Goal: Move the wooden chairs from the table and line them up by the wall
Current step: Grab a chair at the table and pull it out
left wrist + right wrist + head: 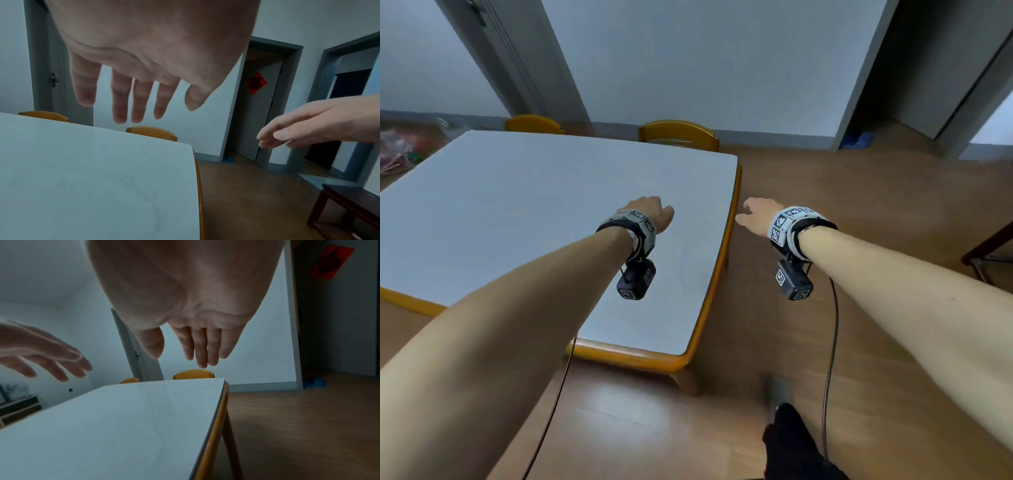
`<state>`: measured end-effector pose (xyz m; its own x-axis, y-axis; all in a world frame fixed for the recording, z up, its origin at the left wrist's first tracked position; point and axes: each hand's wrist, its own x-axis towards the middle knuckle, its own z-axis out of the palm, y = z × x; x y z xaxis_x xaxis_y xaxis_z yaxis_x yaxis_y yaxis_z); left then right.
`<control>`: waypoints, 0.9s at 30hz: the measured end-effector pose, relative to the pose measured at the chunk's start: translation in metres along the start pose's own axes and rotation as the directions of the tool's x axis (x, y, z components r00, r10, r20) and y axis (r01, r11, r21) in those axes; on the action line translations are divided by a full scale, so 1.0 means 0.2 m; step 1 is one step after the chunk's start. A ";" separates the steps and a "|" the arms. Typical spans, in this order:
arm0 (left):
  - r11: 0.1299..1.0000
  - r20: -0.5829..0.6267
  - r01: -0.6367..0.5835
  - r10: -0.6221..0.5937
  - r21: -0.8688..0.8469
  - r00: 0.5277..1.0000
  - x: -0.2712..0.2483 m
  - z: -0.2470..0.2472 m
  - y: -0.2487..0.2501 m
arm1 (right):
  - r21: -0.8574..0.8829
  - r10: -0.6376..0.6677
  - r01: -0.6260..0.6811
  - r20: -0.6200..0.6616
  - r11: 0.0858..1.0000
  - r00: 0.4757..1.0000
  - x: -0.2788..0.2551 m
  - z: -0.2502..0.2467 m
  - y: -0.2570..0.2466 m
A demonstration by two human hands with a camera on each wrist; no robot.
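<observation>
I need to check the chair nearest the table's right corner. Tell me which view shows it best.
The head view: the right-hand chair shows its curved top rail and an opening below it, beyond the table. The left wrist view and right wrist view show only the rail above the tabletop.

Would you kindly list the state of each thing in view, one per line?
Left hand: open, fingers straight, above the table, holds nothing.
Right hand: open, fingers relaxed, past the table's right edge, holds nothing.
Nearer wooden chair with curved back: upright, tucked at the table's far side.
Farther wooden chair: upright, also tucked at the far side.
White-topped table with orange wooden rim: standing.
</observation>
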<state>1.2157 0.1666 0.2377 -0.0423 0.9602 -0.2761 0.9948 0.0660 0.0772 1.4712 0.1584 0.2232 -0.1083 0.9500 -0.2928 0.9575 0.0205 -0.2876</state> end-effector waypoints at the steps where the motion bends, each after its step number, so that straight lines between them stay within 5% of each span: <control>1: 1.000 0.002 0.010 -0.010 -0.001 1.000 0.11 -0.04 0.07 | 0.004 -0.017 0.017 0.020 1.000 1.000 0.12 -0.06 0.05; 9: 0.980 0.009 0.185 -0.185 -0.079 0.983 0.87 -0.35 0.42 | -0.083 -0.111 0.120 0.102 0.989 0.989 1.09 -0.56 0.33; 21: 0.936 0.098 0.319 -0.307 -0.151 0.947 2.40 -0.50 0.53 | -0.195 -0.183 0.207 0.134 0.959 0.974 2.66 -0.91 0.46; 27: 0.910 0.164 0.385 -0.361 -0.154 0.918 2.95 -0.69 0.54 | -0.261 -0.220 0.267 0.194 0.928 0.956 3.33 -1.10 0.44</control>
<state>1.2860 0.7789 0.2158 -0.3828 0.8130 -0.4387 0.8745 0.4720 0.1116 1.5425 0.8617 0.2026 -0.3661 0.8434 -0.3933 0.9293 0.3534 -0.1072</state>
